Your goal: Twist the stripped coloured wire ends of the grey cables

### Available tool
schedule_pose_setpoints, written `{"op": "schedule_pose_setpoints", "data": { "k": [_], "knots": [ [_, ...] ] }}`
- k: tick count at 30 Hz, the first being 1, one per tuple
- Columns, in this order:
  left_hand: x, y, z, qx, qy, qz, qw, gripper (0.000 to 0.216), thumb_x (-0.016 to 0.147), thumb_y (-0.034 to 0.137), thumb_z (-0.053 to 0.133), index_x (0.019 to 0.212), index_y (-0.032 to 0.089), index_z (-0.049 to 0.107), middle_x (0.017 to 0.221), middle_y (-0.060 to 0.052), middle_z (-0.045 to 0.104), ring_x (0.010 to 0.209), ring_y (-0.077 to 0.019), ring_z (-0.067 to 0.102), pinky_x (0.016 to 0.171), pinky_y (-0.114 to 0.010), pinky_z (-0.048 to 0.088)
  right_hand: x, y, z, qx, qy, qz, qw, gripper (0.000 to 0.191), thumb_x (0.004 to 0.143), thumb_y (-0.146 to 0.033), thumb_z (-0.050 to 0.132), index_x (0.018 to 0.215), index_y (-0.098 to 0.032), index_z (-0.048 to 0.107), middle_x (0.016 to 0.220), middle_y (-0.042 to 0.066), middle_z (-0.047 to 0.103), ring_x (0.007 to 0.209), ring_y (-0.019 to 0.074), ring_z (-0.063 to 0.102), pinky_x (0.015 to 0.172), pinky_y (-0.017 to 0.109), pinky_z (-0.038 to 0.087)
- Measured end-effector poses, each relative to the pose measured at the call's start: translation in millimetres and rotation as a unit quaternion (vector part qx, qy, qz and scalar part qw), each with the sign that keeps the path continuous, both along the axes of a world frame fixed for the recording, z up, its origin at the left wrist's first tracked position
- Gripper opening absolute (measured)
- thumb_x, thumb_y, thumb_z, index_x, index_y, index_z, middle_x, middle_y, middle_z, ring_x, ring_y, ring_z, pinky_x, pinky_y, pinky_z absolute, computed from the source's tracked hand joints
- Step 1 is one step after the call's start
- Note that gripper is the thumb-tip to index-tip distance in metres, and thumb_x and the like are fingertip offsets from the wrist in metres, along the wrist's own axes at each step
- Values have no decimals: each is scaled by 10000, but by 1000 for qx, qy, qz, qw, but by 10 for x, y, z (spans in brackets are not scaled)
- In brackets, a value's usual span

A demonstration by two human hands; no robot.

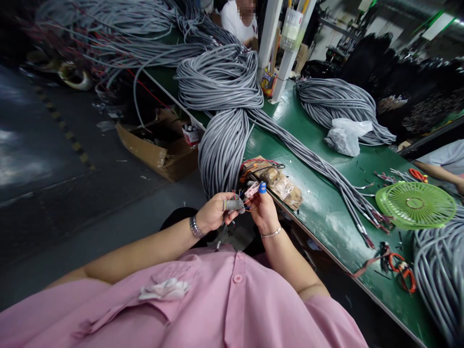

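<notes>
Though box (143, 149) contents unclear, left grip (213, 211) closed on cable (233, 205), right (264, 209) on pink piece (251, 190)

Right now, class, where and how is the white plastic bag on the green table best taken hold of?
Probably pinch the white plastic bag by its loose upper part, from above and the near side of the green table: that part is thin and crumpled, the lower part bulges, and the gray cable coil lies behind.
</notes>
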State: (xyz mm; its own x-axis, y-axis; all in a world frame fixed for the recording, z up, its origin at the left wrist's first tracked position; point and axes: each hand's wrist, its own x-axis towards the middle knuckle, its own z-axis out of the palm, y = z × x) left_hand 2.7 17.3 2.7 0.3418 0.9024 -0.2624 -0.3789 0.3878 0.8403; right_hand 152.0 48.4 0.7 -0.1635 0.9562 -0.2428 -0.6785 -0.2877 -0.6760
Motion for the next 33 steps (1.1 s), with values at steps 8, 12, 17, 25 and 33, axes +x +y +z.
{"op": "schedule_pose_setpoints", "data": {
  "k": [8, 12, 17, 25, 33],
  "knots": [
    [6, 17, -54, -12, -1, -6, 1000, 216, 702, 308, 707, 673, 105, 640, 412, -1, 552, 286, -59, 409, 312, -170, 259, -25, -3, 13, 11, 1, 3, 1000, 307, 790, -472, 682, 753, -172, 629, 630, -32, 564, 560, 77, 505, 547, 183, 469],
    [0, 1, -14, -6, 20, -6, 1000, 224, 698, 323, 699, 680, 108, 640, 413, -2, 555, 284, -61, 410, 305, -169, 246, 4, -14, 6, 3, 17, 33, 999, 349, 795, -528, 650, 790, -179, 633, 658, -28, 582, 554, 83, 510, 545, 201, 497],
    [-17, -84, 59, 12, 51, -1, 999, 238, 695, 340, 700, 669, 111, 639, 425, -2, 559, 295, -64, 416, 304, -171, 265, 71, -18, 7, -19, 24, 62, 998, 415, 778, -584, 632, 825, -173, 644, 715, -4, 629, 582, 97, 548, 545, 218, 526],
    [-7, -134, 95, 27, 35, 55, 998, 254, 694, 361, 703, 688, 113, 649, 436, 4, 553, 331, -72, 430, 312, -178, 293, 48, -46, -44, 59, -67, -8, 996, 322, 823, -490, 625, 841, -170, 655, 713, -2, 619, 582, 87, 522, 569, 212, 501],
    [13, -63, -10, 10, -2, 53, 999, 233, 700, 335, 714, 729, 117, 639, 482, -1, 578, 343, -71, 430, 322, -181, 307, -25, -4, -95, 47, -26, 29, 998, 439, 803, -602, 591, 870, -173, 656, 748, 16, 629, 577, 103, 520, 532, 226, 476]
  ]
}}
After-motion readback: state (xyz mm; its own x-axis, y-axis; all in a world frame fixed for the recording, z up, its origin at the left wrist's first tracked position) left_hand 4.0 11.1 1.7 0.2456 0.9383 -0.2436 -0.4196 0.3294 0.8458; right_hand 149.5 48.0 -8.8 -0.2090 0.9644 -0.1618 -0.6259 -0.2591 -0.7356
